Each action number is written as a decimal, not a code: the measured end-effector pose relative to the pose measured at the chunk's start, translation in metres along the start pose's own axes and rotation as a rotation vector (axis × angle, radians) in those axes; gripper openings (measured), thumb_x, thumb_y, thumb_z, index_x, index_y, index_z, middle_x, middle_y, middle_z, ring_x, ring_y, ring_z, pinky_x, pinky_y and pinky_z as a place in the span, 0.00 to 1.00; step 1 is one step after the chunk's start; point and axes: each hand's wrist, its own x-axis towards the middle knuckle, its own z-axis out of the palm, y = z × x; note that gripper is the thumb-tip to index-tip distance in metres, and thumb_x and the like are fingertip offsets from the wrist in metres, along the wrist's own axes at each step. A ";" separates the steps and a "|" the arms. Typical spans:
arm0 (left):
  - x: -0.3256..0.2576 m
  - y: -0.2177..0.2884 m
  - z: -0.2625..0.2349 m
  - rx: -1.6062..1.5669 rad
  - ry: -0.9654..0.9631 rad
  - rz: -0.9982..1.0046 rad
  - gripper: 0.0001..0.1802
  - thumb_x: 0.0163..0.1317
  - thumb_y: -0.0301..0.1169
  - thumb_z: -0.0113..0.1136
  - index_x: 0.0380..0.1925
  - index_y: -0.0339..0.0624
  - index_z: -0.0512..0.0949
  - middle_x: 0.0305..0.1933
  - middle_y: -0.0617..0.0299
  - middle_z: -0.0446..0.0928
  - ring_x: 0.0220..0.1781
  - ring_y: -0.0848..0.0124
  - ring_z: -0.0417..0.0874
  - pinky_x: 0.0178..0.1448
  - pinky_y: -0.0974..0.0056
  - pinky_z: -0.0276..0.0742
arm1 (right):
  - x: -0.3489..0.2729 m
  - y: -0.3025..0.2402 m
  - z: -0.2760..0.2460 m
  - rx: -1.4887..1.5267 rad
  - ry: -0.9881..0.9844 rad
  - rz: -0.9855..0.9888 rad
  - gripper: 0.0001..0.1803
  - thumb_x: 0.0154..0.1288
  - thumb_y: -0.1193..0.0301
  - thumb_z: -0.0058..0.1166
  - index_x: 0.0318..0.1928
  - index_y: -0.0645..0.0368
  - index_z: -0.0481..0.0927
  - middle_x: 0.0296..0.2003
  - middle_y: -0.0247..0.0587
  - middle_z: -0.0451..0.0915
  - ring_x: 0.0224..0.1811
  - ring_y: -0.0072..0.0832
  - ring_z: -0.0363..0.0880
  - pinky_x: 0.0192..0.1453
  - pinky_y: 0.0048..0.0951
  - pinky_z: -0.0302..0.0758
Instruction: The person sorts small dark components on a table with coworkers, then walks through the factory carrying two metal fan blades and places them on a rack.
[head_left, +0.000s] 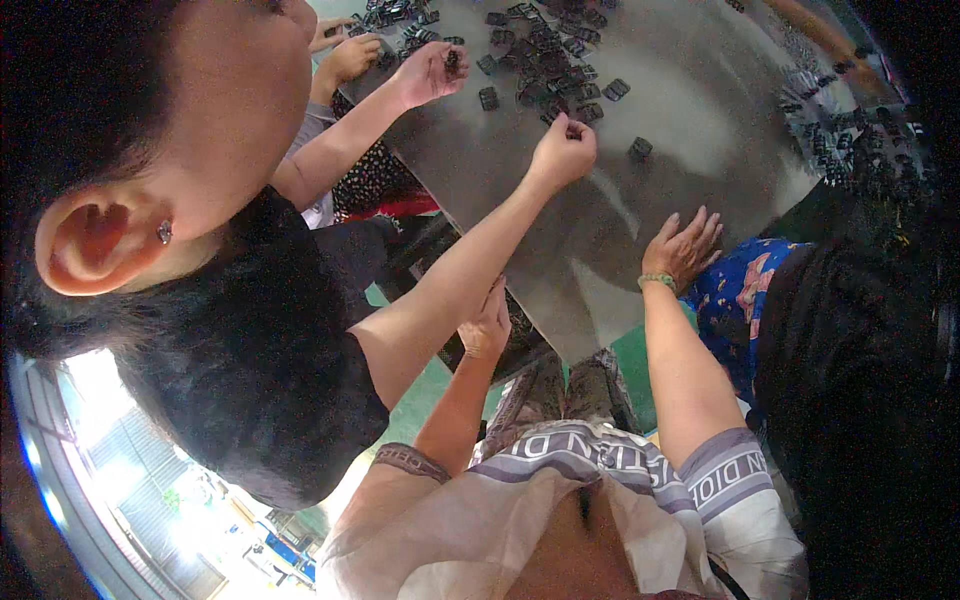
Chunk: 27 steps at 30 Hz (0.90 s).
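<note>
My right hand (682, 245), with a beaded bracelet (657, 279) at its wrist, lies palm down on the grey tabletop (600, 270) near its right side. Its fingers are spread and nothing is in them. Lower and to the left, my left hand (486, 327) hangs beside the table's edge, over a dark crate-like thing (520, 325). Its visible fingers are stretched out, and a co-worker's forearm covers part of them. The nearest loose piece to my right hand is a small black plastic part, buckle-like in shape (640, 149).
A co-worker (240, 380) leans in from the left; their hands (565, 150) hold small black pieces. Another person's hand (355, 58) is at the far left. A pile of black parts (550, 65) covers the far table. Blue patterned cloth (735, 300) lies at the right.
</note>
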 end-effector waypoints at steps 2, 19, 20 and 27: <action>0.006 0.016 -0.005 -0.091 0.021 -0.047 0.16 0.49 0.26 0.56 0.41 0.46 0.77 0.48 0.56 0.73 0.56 0.55 0.70 0.63 0.54 0.60 | -0.001 -0.003 -0.003 0.003 0.000 -0.002 0.26 0.65 0.58 0.38 0.60 0.53 0.59 0.63 0.45 0.56 0.68 0.40 0.48 0.66 0.53 0.45; 0.241 0.120 0.114 -0.208 0.031 0.267 0.35 0.42 0.44 0.66 0.52 0.49 0.67 0.58 0.53 0.62 0.62 0.53 0.58 0.62 0.46 0.52 | -0.002 -0.023 -0.022 -0.112 -0.078 0.002 0.27 0.64 0.58 0.40 0.61 0.53 0.58 0.64 0.45 0.53 0.68 0.39 0.46 0.67 0.54 0.44; 0.230 0.121 0.105 -0.232 -0.010 0.253 0.33 0.43 0.44 0.65 0.51 0.47 0.67 0.56 0.53 0.64 0.60 0.53 0.60 0.61 0.47 0.54 | -0.001 -0.021 -0.022 -0.107 -0.090 0.021 0.27 0.64 0.58 0.39 0.62 0.54 0.57 0.64 0.45 0.53 0.69 0.39 0.45 0.67 0.53 0.42; 0.243 0.118 0.073 -0.209 0.186 0.108 0.31 0.49 0.42 0.60 0.52 0.41 0.66 0.59 0.47 0.60 0.62 0.50 0.59 0.64 0.50 0.53 | -0.002 -0.026 -0.032 -0.112 -0.123 0.017 0.29 0.63 0.58 0.40 0.62 0.54 0.56 0.65 0.46 0.50 0.69 0.39 0.43 0.68 0.52 0.40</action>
